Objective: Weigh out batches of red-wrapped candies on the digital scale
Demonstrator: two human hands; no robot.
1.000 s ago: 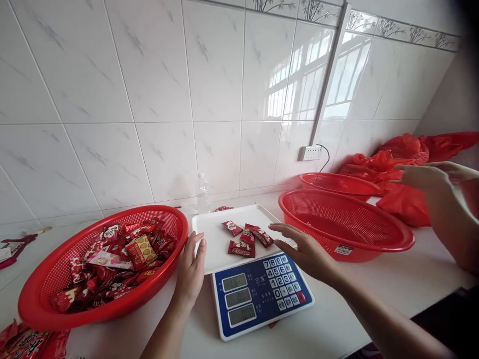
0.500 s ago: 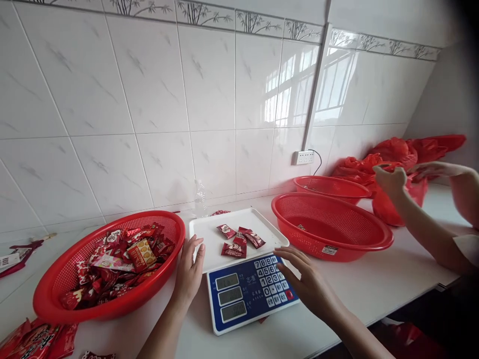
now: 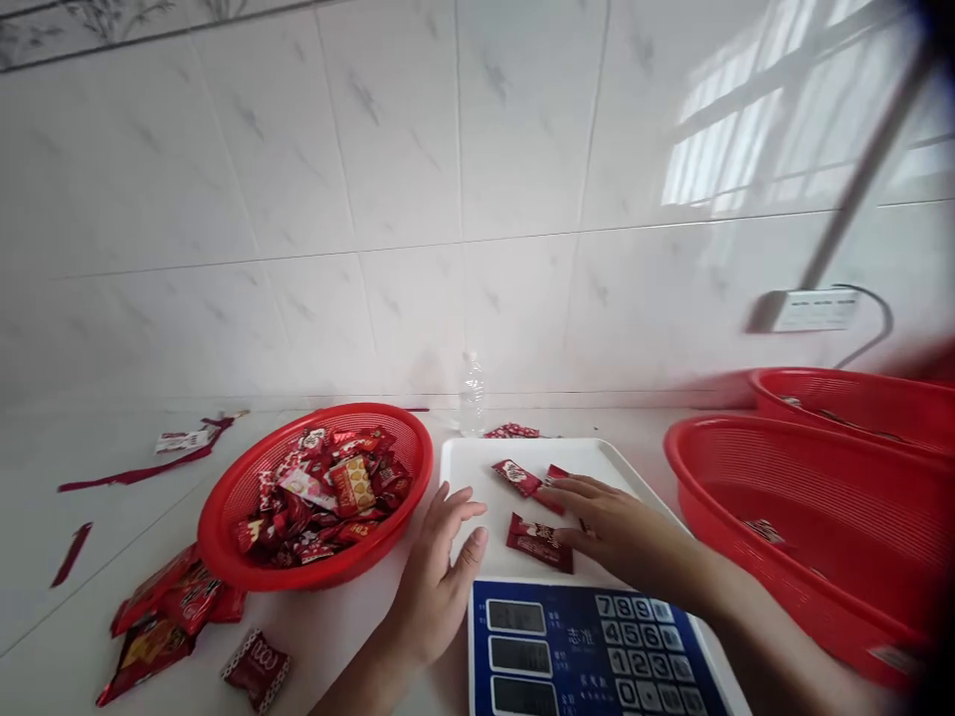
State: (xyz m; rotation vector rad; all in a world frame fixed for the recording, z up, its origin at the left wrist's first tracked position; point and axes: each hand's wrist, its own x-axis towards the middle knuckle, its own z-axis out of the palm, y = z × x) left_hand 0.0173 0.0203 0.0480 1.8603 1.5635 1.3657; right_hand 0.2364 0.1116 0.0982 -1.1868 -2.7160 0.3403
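A white weighing scale with a blue keypad panel [image 3: 582,636] stands in front of me, its white tray [image 3: 477,517] holding several small dark-red snack packets [image 3: 538,543]. My right hand [image 3: 627,527] reaches over the tray, fingers stretched out across some packets; whether they press on them I cannot tell. At the tray's left edge my left hand [image 3: 440,567] is open, thumb and fingers apart, with nothing in it. Left of that hand, a red perforated basket [image 3: 224,542] is heaped with wrapped snacks [image 3: 328,497], mostly red, one yellow.
On the right stands a large red basket [image 3: 693,447] with a few packets inside, and another red basket [image 3: 783,383] behind it. A clear plastic bottle [image 3: 472,396] is near the tiled wall. Red snack packs [image 3: 175,617] and one small packet [image 3: 256,668] lie at the front left.
My view has swung left and closer. My right hand has moved from beside the keypad onto the packets on the tray. My left hand remains by the tray's left edge.
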